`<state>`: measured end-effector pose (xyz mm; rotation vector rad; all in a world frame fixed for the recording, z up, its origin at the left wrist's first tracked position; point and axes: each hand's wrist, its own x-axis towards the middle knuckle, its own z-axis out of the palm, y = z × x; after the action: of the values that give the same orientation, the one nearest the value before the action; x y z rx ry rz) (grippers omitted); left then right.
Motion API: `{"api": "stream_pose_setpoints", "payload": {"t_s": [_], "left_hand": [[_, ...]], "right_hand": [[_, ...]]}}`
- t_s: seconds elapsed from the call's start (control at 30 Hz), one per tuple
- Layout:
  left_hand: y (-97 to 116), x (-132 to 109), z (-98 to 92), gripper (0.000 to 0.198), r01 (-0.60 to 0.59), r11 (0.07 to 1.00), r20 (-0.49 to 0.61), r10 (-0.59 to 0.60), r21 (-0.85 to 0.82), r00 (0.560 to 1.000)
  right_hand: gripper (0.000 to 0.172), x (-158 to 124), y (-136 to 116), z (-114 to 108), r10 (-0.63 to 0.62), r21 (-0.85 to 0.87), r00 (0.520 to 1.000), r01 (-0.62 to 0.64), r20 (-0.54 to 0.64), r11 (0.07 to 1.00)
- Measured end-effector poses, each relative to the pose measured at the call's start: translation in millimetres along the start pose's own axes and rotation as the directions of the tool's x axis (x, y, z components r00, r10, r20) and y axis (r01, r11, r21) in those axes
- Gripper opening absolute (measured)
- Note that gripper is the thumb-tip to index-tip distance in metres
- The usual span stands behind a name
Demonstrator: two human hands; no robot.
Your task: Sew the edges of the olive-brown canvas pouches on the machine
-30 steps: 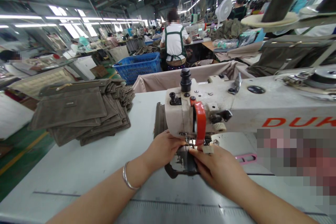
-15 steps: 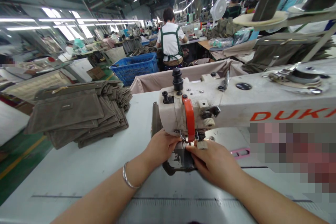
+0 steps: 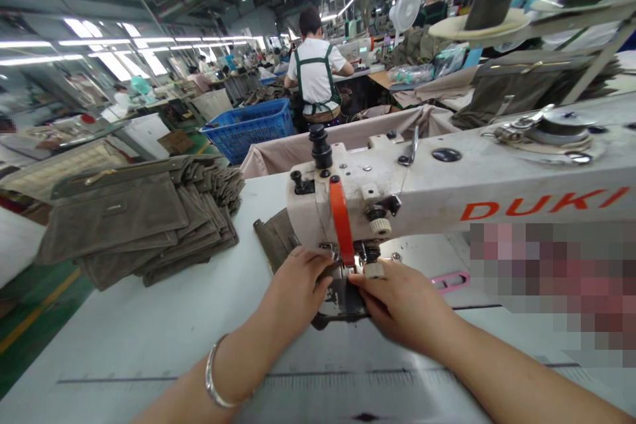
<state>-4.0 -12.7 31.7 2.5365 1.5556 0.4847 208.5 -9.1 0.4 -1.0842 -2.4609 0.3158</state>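
Observation:
A white sewing machine (image 3: 417,192) with an orange guard (image 3: 340,218) stands across the table in front of me. A folded olive-brown fabric piece (image 3: 272,238) lies partly under the machine head and sticks out on its left. My left hand (image 3: 295,285) is closed on the near end of this fabric, its thumb beside the dark metal plate (image 3: 342,298). On the other side of the needle area is my right hand (image 3: 397,291), fingers bent and pressed together, the foremost fingertip close to the presser foot. What lies beneath those fingertips is hidden.
Stacked olive-brown fabric pieces (image 3: 134,212) lie at the table's left. A pink flat tool (image 3: 450,280) rests right of my right hand. Behind the machine are a beige cloth-lined bin (image 3: 268,156), a blue crate (image 3: 251,129) and a person in a white shirt (image 3: 315,73).
The fabric piece has turned, and more of it shows left of the machine head. My left hand has shifted slightly left and its thumb is lower. My right hand stays near the needle.

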Motion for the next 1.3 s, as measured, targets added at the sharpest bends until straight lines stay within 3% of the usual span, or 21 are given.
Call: {"api": "stream_pose_setpoints", "payload": {"t_s": [0.1,0.2,0.43,0.53,0.6,0.73,0.87,1.13,1.2,1.3], "left_hand": [[11.0,-17.3,-9.5,0.022,0.087,0.99,0.094,-0.077,-0.109,0.993],[19.5,-27.8,-14.5,0.018,0.077,0.966,0.187,-0.03,-0.247,0.982],[16.3,-33.0,-11.6,0.022,-0.026,0.971,0.147,0.062,-0.237,0.987],[22.2,-44.2,-10.3,0.05,-0.036,0.988,0.183,0.063,-0.149,0.981],[28.3,-51.8,-8.6,0.061,-0.017,0.998,0.156,0.027,-0.066,0.987],[37.5,-58.0,-3.8,0.034,-0.004,0.998,0.062,0.008,-0.069,0.998],[40.2,-56.4,0.6,0.032,-0.007,0.988,-0.008,0.006,-0.152,1.0],[41.2,-57.5,9.6,0.034,-0.194,0.979,0.032,0.196,-0.061,0.98],[42.6,-57.7,12.3,0.031,-0.209,0.976,0.004,0.209,-0.061,0.978],[43.7,-58.3,17.1,0.024,-0.249,0.966,-0.059,0.246,-0.069,0.968]], "right_hand": [[0.031,-0.9,-0.6,-4.2,-0.034,0.04,0.999,0.033,0.026,0.999],[0.035,-2.5,0.1,-8.3,-0.08,0.079,0.995,0.076,0.054,0.994],[0.032,-7.0,2.9,-7.1,-0.188,0.129,0.979,0.177,0.081,0.976],[0.029,-7.3,1.9,-6.8,-0.198,0.122,0.975,0.186,0.099,0.975],[0.029,-6.9,1.1,-7.8,-0.2,0.12,0.973,0.187,0.115,0.975],[0.034,-6.0,-0.4,-11.2,-0.176,0.134,0.973,0.157,0.149,0.978],[0.027,-6.6,-0.7,-13.1,-0.178,0.13,0.969,0.157,0.174,0.979],[0.023,-9.1,1.0,-11.3,-0.214,0.147,0.971,0.198,0.104,0.969],[0.02,-9.7,-0.2,-12.1,-0.208,0.158,0.974,0.193,0.084,0.968],[0.029,-10.1,-1.9,-12.1,-0.207,0.142,0.978,0.2,0.038,0.969]]}}
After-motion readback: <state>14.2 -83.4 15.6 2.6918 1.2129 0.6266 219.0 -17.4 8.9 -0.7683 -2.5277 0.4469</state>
